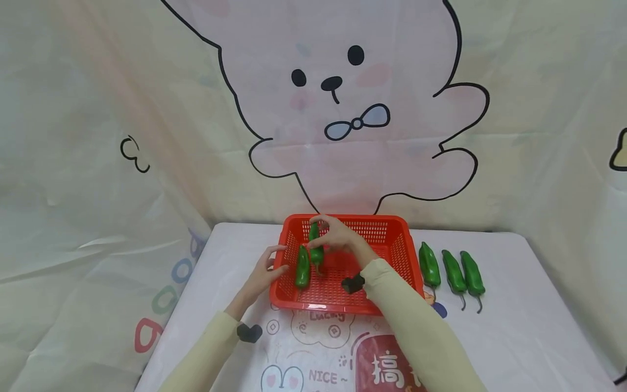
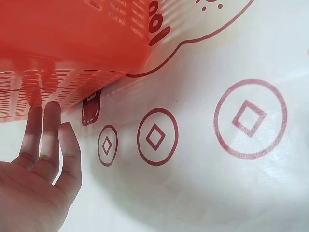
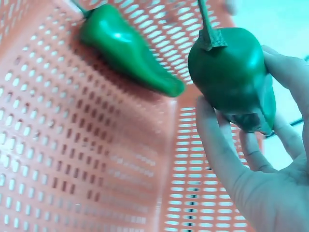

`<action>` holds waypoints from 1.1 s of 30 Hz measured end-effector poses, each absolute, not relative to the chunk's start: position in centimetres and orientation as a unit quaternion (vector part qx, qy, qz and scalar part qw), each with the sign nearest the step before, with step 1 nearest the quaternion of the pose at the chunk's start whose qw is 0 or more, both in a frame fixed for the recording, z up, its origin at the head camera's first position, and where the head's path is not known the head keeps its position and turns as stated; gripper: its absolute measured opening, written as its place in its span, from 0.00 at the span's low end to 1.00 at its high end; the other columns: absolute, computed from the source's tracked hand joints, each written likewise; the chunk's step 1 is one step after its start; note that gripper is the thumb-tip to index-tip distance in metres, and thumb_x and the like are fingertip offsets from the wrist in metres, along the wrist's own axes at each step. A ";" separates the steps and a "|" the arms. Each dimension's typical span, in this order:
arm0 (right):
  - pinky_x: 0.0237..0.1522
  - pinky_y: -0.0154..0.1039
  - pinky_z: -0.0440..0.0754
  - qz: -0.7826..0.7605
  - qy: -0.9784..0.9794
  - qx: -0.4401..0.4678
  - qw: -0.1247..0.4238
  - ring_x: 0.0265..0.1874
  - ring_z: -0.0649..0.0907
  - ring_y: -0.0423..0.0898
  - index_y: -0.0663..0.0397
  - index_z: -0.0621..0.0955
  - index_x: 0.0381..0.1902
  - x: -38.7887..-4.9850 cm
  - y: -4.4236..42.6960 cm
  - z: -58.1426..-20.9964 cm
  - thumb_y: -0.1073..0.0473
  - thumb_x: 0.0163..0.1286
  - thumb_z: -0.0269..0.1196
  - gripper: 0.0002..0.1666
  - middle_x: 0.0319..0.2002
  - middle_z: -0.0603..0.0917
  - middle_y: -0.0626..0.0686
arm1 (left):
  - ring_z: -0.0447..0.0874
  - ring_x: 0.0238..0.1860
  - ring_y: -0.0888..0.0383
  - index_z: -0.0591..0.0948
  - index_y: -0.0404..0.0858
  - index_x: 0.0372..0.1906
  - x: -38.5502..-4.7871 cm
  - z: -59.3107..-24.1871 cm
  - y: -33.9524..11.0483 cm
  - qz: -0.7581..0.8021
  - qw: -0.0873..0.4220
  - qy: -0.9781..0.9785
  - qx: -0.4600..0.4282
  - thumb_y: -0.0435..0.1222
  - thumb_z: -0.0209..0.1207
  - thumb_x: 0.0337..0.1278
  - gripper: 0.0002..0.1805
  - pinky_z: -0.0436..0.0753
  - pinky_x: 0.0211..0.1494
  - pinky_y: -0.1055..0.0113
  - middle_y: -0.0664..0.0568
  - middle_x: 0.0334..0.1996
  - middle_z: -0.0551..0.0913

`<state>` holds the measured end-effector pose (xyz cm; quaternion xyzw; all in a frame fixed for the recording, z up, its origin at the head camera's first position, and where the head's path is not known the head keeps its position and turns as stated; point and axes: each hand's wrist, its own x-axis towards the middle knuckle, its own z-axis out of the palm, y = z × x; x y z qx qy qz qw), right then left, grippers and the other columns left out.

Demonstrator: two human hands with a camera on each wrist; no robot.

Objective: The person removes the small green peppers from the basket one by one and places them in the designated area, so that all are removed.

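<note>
My right hand (image 1: 338, 235) grips a green pepper (image 1: 317, 253) by its sides, above the floor of the red plastic basket (image 1: 338, 296). In the right wrist view the held pepper (image 3: 231, 67) has its stem toward the camera, with fingers around it. Another green pepper (image 1: 302, 268) lies inside along the basket's left side. My left hand (image 1: 264, 275) is at that left wall, fingers extended. The left wrist view shows fingertips of the left hand (image 2: 41, 164) against or very near the basket's slotted wall (image 2: 72, 79); contact is hard to tell.
Three more green peppers (image 1: 429, 265) (image 1: 454, 272) (image 1: 472, 274) lie on the white printed tablecloth (image 1: 519, 321), right of the basket. Behind the table hangs a cloth backdrop (image 1: 338, 158) with a cartoon bear, close to the basket's far rim.
</note>
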<state>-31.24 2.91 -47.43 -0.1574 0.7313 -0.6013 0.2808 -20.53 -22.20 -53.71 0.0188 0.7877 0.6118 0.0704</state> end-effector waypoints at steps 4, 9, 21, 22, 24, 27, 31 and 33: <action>0.44 0.59 0.86 -0.629 0.713 -0.137 0.279 0.49 0.82 0.61 0.55 0.65 0.75 -31.1 3.6 -46.0 0.69 0.61 0.74 0.47 0.66 0.64 0.65 | 0.76 0.60 0.43 0.69 0.52 0.70 -20.4 -53.6 -22.1 0.611 0.069 0.789 0.012 0.35 0.65 0.65 0.30 0.85 0.50 0.48 0.42 0.65 0.72; 0.46 0.58 0.85 -0.653 0.698 -0.128 0.264 0.53 0.81 0.62 0.51 0.66 0.75 -30.5 4.5 -44.1 0.69 0.63 0.73 0.46 0.69 0.63 0.63 | 0.76 0.61 0.43 0.69 0.53 0.69 -20.2 -53.4 -22.0 0.609 0.063 0.791 0.013 0.33 0.64 0.66 0.31 0.84 0.51 0.48 0.43 0.66 0.72; 0.48 0.56 0.85 -0.678 0.681 -0.152 0.233 0.49 0.84 0.59 0.49 0.66 0.75 -28.5 7.3 -41.8 0.66 0.66 0.72 0.43 0.67 0.65 0.62 | 0.77 0.60 0.43 0.68 0.51 0.70 -20.4 -53.4 -22.0 0.610 0.067 0.789 0.026 0.33 0.63 0.68 0.30 0.85 0.51 0.50 0.43 0.64 0.73; 0.49 0.56 0.85 -0.679 0.681 -0.153 0.230 0.49 0.84 0.59 0.48 0.66 0.74 -28.3 7.5 -41.8 0.65 0.66 0.72 0.43 0.67 0.65 0.61 | 0.77 0.60 0.43 0.68 0.51 0.70 -20.4 -53.5 -22.0 0.611 0.068 0.789 0.027 0.33 0.63 0.68 0.30 0.85 0.51 0.50 0.42 0.64 0.73; 0.50 0.56 0.84 -0.682 0.678 -0.154 0.225 0.49 0.84 0.60 0.47 0.67 0.74 -28.0 7.9 -41.7 0.65 0.66 0.72 0.42 0.67 0.66 0.61 | 0.77 0.60 0.43 0.68 0.52 0.70 -20.4 -53.5 -22.0 0.614 0.069 0.786 0.024 0.33 0.63 0.67 0.30 0.85 0.51 0.49 0.42 0.64 0.73; 0.52 0.58 0.83 -0.686 0.676 -0.156 0.220 0.49 0.84 0.60 0.46 0.67 0.74 -27.6 8.7 -41.7 0.65 0.66 0.72 0.42 0.67 0.66 0.60 | 0.76 0.60 0.43 0.68 0.52 0.70 -20.3 -53.5 -22.1 0.615 0.069 0.785 0.019 0.33 0.64 0.66 0.31 0.85 0.51 0.47 0.43 0.64 0.73; 0.52 0.57 0.83 -0.693 0.670 -0.161 0.210 0.49 0.84 0.60 0.47 0.66 0.75 -27.2 9.8 -41.7 0.66 0.66 0.71 0.43 0.67 0.66 0.62 | 0.75 0.61 0.44 0.68 0.53 0.70 -20.3 -53.4 -22.1 0.612 0.071 0.788 0.010 0.33 0.65 0.65 0.32 0.85 0.51 0.46 0.44 0.66 0.72; 0.51 0.56 0.83 -0.697 0.667 -0.163 0.205 0.50 0.84 0.61 0.47 0.65 0.75 -27.0 10.3 -41.7 0.66 0.66 0.71 0.43 0.66 0.66 0.63 | 0.75 0.61 0.44 0.68 0.53 0.70 -20.3 -53.4 -22.0 0.609 0.070 0.790 0.007 0.33 0.65 0.65 0.32 0.84 0.51 0.46 0.44 0.66 0.72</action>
